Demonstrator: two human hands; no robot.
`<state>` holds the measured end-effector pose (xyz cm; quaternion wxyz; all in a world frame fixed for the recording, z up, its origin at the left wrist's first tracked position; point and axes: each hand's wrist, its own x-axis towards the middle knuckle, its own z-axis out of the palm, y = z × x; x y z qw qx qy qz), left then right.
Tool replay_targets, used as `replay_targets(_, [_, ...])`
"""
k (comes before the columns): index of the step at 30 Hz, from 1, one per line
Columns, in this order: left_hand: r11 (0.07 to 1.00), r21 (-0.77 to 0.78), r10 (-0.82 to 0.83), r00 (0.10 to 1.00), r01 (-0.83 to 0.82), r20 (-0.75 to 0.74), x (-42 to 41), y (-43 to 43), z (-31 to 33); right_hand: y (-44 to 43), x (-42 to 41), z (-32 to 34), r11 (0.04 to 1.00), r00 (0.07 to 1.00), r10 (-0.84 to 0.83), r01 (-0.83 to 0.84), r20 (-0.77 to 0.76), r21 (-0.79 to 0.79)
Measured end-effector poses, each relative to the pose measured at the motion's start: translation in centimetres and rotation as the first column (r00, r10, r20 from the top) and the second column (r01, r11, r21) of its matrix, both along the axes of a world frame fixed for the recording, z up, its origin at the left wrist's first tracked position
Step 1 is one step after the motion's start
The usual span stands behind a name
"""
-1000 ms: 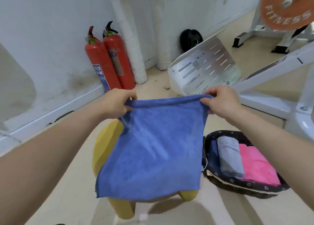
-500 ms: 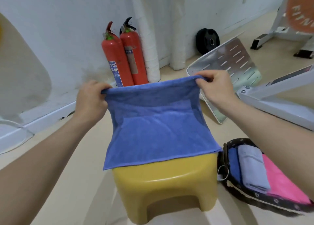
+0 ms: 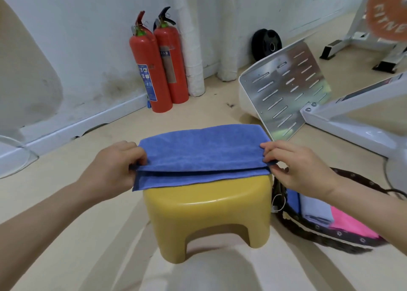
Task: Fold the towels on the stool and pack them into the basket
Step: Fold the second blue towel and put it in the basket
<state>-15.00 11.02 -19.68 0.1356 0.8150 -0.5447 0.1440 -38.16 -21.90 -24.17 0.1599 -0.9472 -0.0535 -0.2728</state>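
Beside a gym wall (image 3: 77,37) and two red fire extinguishers (image 3: 158,64), a blue towel (image 3: 202,156) that was hanging in the air a second ago is now lying doubled over on the yellow stool (image 3: 207,213). Left hand (image 3: 114,167) and right hand (image 3: 299,167) are each pinching an end of the top layer, grip clamped on cloth, suggesting the first fold is landing; the basket (image 3: 339,233), just beside the stool, is already holding folded towels (image 3: 317,211).

We have lowered the blue towel (image 3: 202,156) from the air onto the yellow stool (image 3: 207,211), folded double. Our left hand (image 3: 114,167) and right hand (image 3: 301,169) now pinch its upper layer at the stool's near corners.
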Motion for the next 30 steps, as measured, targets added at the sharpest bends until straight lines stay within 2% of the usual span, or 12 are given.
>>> replay_targets(7, [0.998, 0.053, -0.018, 1.0, 0.018, 0.003, -0.2, 1.2, 0.0, 0.7, -0.5, 0.8, 0.998, 1.0, 0.009, -0.01, -0.008, -0.057])
replay_targets(14, [0.98, 0.196, -0.022, 0.999, 0.027, -0.03, -0.4, 1.4, -1.3, 1.0, -0.7, 0.2, 0.992, 0.998, -0.021, 0.014, -0.056, -0.122])
replay_targets(21, [0.964, 0.265, 0.061, 0.975, -0.003, -0.211, -0.4, 1.5, -1.4, 1.1, -1.1, 0.3, 0.996, 0.996, -0.053, 0.048, -0.071, -0.075])
replay_targets(23, [0.95, 0.313, 0.139, 0.921, -0.02, -0.364, -0.3, 1.2, -0.8, 1.4, -1.4, 0.6, 0.995, 0.995, -0.07, 0.064, -0.076, -0.075])
replay_targets(25, [0.931, 0.365, 0.252, 0.768, -0.025, -0.589, -0.4, 0.7, 0.6, 1.7, -1.4, 0.8, 0.993, 0.99, -0.118, 0.116, -0.072, -0.036])
replay_targets(27, [0.95, 0.285, 0.298, 0.638, -0.127, -0.71, -0.2, 0.1, 1.3, 2.2, -0.8, 1.1, 0.956, 0.959, -0.259, 0.272, -0.118, 0.114])
replay_targets(29, [0.916, 0.105, 0.333, 0.589, -0.386, -0.737, 0.4, -0.6, 1.0, 2.3, 0.5, 1.4, 0.809, 0.865, -0.427, 0.496, -0.264, 0.317])
replay_targets(30, [0.873, 0.083, 0.362, 0.523, -0.481, -0.772, 0.4, -1.0, 0.7, 2.3, 1.1, 1.7, 0.704, 0.794, -0.458, 0.599, -0.399, 0.383])
